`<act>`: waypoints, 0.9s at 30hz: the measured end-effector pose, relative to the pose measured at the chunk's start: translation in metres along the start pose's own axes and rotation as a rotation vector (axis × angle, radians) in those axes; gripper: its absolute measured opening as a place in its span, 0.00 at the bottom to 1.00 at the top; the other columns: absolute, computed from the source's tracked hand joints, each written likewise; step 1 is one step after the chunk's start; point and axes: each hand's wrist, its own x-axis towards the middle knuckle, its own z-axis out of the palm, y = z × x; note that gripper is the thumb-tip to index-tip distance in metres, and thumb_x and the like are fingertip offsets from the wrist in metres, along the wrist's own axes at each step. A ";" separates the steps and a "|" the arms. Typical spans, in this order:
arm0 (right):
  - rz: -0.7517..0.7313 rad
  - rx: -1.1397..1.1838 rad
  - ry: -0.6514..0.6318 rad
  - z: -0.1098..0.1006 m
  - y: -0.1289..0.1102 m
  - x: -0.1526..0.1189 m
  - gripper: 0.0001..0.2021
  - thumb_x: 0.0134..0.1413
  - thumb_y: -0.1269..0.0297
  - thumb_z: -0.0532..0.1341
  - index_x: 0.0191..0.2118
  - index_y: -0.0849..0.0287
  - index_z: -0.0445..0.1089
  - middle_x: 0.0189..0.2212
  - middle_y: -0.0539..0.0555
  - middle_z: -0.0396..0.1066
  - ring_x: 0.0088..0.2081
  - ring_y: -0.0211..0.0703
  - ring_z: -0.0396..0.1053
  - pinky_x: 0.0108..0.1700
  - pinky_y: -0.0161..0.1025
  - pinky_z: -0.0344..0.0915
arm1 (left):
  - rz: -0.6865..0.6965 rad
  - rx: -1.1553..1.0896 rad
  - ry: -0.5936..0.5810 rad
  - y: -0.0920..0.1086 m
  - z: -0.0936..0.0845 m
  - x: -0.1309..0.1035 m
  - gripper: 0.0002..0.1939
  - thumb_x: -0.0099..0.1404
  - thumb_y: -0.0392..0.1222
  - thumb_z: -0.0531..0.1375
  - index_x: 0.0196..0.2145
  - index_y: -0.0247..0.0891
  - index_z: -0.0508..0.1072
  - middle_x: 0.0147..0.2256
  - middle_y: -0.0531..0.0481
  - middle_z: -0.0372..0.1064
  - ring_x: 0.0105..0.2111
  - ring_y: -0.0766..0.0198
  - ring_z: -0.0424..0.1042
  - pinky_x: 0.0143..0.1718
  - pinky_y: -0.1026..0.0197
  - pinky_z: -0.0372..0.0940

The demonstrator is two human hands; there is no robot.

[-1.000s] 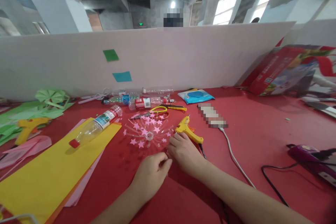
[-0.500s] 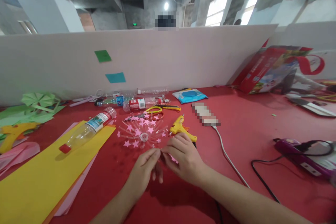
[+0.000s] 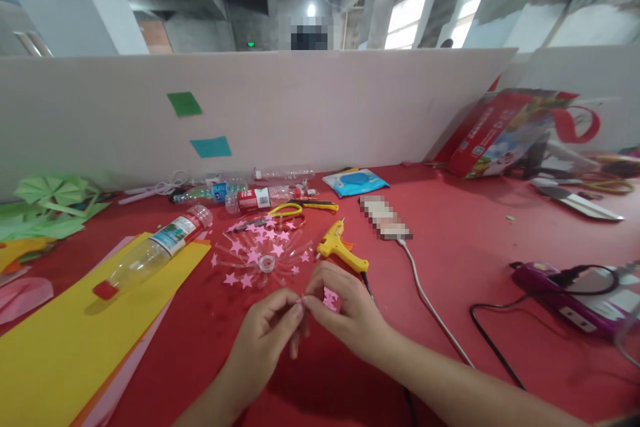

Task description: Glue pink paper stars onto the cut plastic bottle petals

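My left hand (image 3: pixel 273 330) and my right hand (image 3: pixel 345 300) meet at their fingertips above the red table. Both are pinched closed; a tiny pinkish bit shows between the fingertips, too small to make out. Just beyond them lies a clear plastic piece (image 3: pixel 267 263) cut into spreading strips, with pink stars stuck on and around it. More pink stars (image 3: pixel 331 299) show partly behind my right hand. A yellow glue gun (image 3: pixel 343 248) rests beyond my right hand, its nozzle pointing away.
On the left, a clear bottle (image 3: pixel 155 250) lies on yellow paper (image 3: pixel 85 320). Behind are more bottles (image 3: pixel 263 199), yellow-handled scissors (image 3: pixel 286 210) and a blue packet (image 3: pixel 356 181). To the right are a phone (image 3: pixel 384 217) with a white cable and a purple power strip (image 3: pixel 565 300).
The view has shifted slightly, so things sit further left. My fingertips are slightly lower, still together; my right hand has moved off the glue gun's handle in view, and more pink stars show beside it.
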 end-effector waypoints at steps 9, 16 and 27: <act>0.336 -0.762 -0.013 -0.042 0.066 0.019 0.08 0.46 0.66 0.66 0.33 0.62 0.69 0.36 0.62 0.68 0.42 0.54 0.65 0.43 0.46 0.61 | 0.056 0.069 0.036 0.004 -0.002 -0.008 0.15 0.65 0.47 0.52 0.24 0.37 0.62 0.21 0.57 0.61 0.17 0.74 0.60 0.21 0.68 0.56; 0.419 -0.523 0.081 -0.046 0.078 0.024 0.11 0.52 0.58 0.57 0.29 0.61 0.68 0.27 0.53 0.66 0.27 0.40 0.63 0.29 0.36 0.59 | 0.087 0.083 0.018 0.005 -0.002 -0.008 0.15 0.67 0.47 0.49 0.25 0.38 0.61 0.22 0.56 0.61 0.17 0.74 0.60 0.22 0.67 0.56; 0.401 0.531 0.083 -0.029 0.019 0.006 0.12 0.54 0.55 0.57 0.35 0.59 0.68 0.17 0.46 0.59 0.18 0.34 0.54 0.20 0.32 0.53 | 0.115 0.053 0.248 0.020 -0.013 -0.010 0.14 0.64 0.49 0.54 0.26 0.38 0.64 0.19 0.58 0.60 0.12 0.76 0.56 0.14 0.71 0.51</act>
